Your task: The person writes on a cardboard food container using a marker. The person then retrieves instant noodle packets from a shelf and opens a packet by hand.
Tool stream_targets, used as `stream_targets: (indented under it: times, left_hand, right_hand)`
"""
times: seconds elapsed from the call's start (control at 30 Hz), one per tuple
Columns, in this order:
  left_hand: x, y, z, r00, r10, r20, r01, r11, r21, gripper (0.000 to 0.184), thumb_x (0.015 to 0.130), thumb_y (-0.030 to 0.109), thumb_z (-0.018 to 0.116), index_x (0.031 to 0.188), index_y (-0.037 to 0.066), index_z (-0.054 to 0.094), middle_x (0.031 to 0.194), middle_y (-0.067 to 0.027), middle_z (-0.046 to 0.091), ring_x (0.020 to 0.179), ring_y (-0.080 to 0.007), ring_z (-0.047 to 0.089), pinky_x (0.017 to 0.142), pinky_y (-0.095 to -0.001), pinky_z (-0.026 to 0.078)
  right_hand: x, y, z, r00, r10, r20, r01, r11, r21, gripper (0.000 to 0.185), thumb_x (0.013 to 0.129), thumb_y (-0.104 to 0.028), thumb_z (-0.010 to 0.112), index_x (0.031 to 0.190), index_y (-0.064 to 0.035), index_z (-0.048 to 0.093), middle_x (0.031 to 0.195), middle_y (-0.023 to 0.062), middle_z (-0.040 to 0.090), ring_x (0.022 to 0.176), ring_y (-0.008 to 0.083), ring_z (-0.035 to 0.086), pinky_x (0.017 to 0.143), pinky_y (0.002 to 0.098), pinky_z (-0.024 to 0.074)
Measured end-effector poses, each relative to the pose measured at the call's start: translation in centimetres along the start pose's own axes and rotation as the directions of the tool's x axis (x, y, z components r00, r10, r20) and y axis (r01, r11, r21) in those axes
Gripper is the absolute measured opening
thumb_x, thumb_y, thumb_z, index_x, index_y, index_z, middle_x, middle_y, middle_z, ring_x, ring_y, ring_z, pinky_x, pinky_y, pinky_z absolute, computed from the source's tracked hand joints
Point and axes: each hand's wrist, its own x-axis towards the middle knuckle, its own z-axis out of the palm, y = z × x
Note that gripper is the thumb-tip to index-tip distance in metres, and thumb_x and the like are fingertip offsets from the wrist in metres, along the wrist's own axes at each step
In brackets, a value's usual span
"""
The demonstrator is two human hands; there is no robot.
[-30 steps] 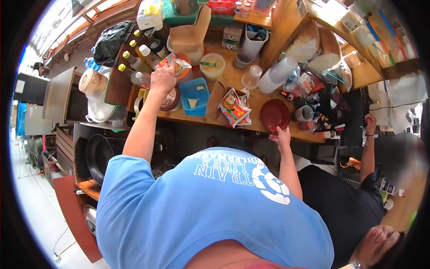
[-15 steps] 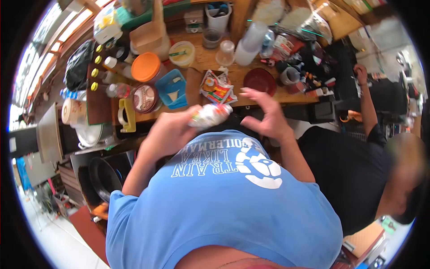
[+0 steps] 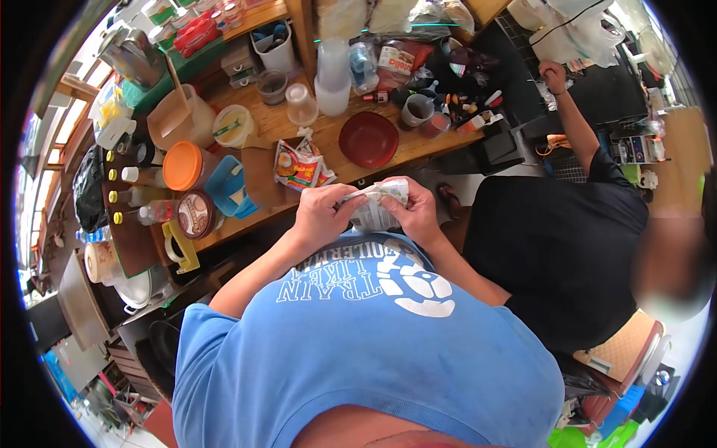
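Note:
Close to my chest, my left hand (image 3: 323,216) and my right hand (image 3: 413,213) both grip a crinkled white packet (image 3: 376,213) by its upper edge, fingers pinched on either side. Just beyond them, a red and white food packet (image 3: 300,166) lies at the counter's front edge. A dark red bowl (image 3: 369,140) sits to its right. Left of the packet are a blue container (image 3: 230,187), a tub with an orange lid (image 3: 184,166) and a round brown-lidded tub (image 3: 196,215).
A co-worker in black (image 3: 553,257) is at the right, one arm stretched forward. Yellow-capped bottles (image 3: 134,196) line the counter's left side. Stacked clear cups (image 3: 332,78) and a grey cup (image 3: 417,110) stand on the wooden counter (image 3: 340,157). A yellow tape dispenser (image 3: 181,246) is at the left front.
My left hand has brought the packet from the tubs to my chest. My right hand let go of the red bowl and now grips the packet too. The view has turned.

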Motion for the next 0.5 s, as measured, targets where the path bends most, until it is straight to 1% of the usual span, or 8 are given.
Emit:
stream_targets:
  times: [0.03, 0.07, 0.13, 0.23, 0.33, 0.4, 0.47, 0.5]
  left_hand:
    - [0.3, 0.0, 0.7, 1.000, 0.002, -0.001, -0.002, 1.000, 0.000, 0.010, 0.086, 0.009, 0.077, 0.091, 0.000, 0.074, 0.075, -0.0147, 0.071, 0.059, -0.0226, 0.069, 0.053, -0.0314, 0.052]
    - [0.7, 0.1, 1.4, 0.998, 0.034, -0.044, -0.033, 0.999, 0.016, 0.009, 0.087, 0.009, 0.075, 0.089, 0.000, 0.073, 0.073, -0.0146, 0.070, 0.057, -0.0232, 0.068, 0.052, -0.0317, 0.051]
    - [1.6, 0.6, 2.5, 0.993, 0.074, -0.090, -0.072, 0.997, 0.034, 0.010, 0.089, 0.009, 0.074, 0.087, 0.000, 0.073, 0.072, -0.0145, 0.069, 0.056, -0.0238, 0.067, 0.051, -0.0321, 0.050]
    - [2.8, 1.6, 3.6, 0.991, -0.005, -0.131, 0.008, 1.000, 0.017, 0.011, 0.092, 0.009, 0.071, 0.087, -0.001, 0.073, 0.068, -0.0161, 0.067, 0.056, -0.0256, 0.067, 0.052, -0.0332, 0.050]
    - [4.3, 2.7, 4.7, 0.990, -0.060, -0.127, 0.065, 0.997, 0.032, 0.012, 0.092, 0.010, 0.070, 0.088, -0.001, 0.073, 0.069, -0.0160, 0.068, 0.056, -0.0254, 0.067, 0.051, -0.0327, 0.049]
    - [5.4, 3.4, 5.7, 0.991, -0.015, -0.131, 0.025, 0.997, 0.079, 0.013, 0.092, 0.010, 0.070, 0.084, 0.000, 0.073, 0.070, -0.0150, 0.069, 0.057, -0.0247, 0.067, 0.051, -0.0328, 0.050]
    - [6.2, 3.7, 6.9, 0.942, 0.278, -0.189, -0.215, 0.931, 0.296, 0.017, 0.091, 0.010, 0.070, 0.075, 0.003, 0.069, 0.067, -0.0125, 0.067, 0.055, -0.0249, 0.066, 0.049, -0.0343, 0.049]
    - [6.3, 3.9, 7.2, 0.946, 0.285, -0.152, -0.212, 0.903, 0.373, 0.022, 0.090, 0.010, 0.070, 0.069, 0.005, 0.064, 0.062, -0.0097, 0.064, 0.053, -0.0254, 0.064, 0.047, -0.0360, 0.048]
  right_hand:
    - [0.1, -0.3, -0.6, 1.000, 0.028, -0.012, -0.027, 0.995, 0.092, 0.017, 0.093, -0.008, 0.072, 0.107, 0.0023, 0.070, 0.103, 0.0049, 0.071, 0.092, 0.0093, 0.064, 0.081, 0.0245, 0.0519]
    - [0.6, -0.2, -1.4, 1.000, 0.025, -0.013, -0.023, 0.996, 0.090, 0.017, 0.093, -0.008, 0.072, 0.107, 0.0023, 0.070, 0.103, 0.0049, 0.071, 0.092, 0.0093, 0.064, 0.081, 0.0245, 0.0519]
    - [2.1, 0.0, -3.3, 0.994, -0.109, -0.004, 0.109, 0.994, 0.016, 0.013, 0.095, -0.006, 0.068, 0.105, 0.0015, 0.073, 0.112, 0.0071, 0.069, 0.102, 0.0119, 0.063, 0.088, 0.0253, 0.0501]
    - [4.1, -1.0, -5.8, 0.980, -0.162, 0.113, 0.173, 0.981, -0.091, 0.015, 0.097, -0.007, 0.063, 0.102, 0.0021, 0.074, 0.121, 0.0086, 0.066, 0.109, 0.0144, 0.061, 0.094, 0.0280, 0.0479]
    - [5.5, -2.3, -7.3, 0.974, -0.176, 0.139, 0.194, 0.973, -0.128, 0.016, 0.098, -0.006, 0.062, 0.103, 0.0006, 0.075, 0.119, 0.0086, 0.068, 0.109, 0.0162, 0.062, 0.094, 0.0289, 0.0478]
    - [6.2, -2.5, -8.4, 0.962, -0.237, 0.137, 0.257, 0.954, -0.156, 0.014, 0.098, -0.007, 0.062, 0.100, 0.0005, 0.074, 0.113, 0.0080, 0.069, 0.103, 0.0141, 0.063, 0.090, 0.0286, 0.0489]
    - [6.5, -2.7, -9.6, 0.984, -0.147, 0.105, 0.163, 0.973, -0.166, 0.014, 0.100, -0.011, 0.061, 0.098, -0.0001, 0.070, 0.103, 0.0059, 0.069, 0.094, 0.0115, 0.063, 0.082, 0.0281, 0.0500]
    - [6.7, -2.7, -10.1, 0.983, -0.146, 0.108, 0.163, 0.973, -0.162, 0.014, 0.100, -0.011, 0.061, 0.098, -0.0001, 0.070, 0.103, 0.0059, 0.069, 0.094, 0.0115, 0.063, 0.082, 0.0281, 0.0500]
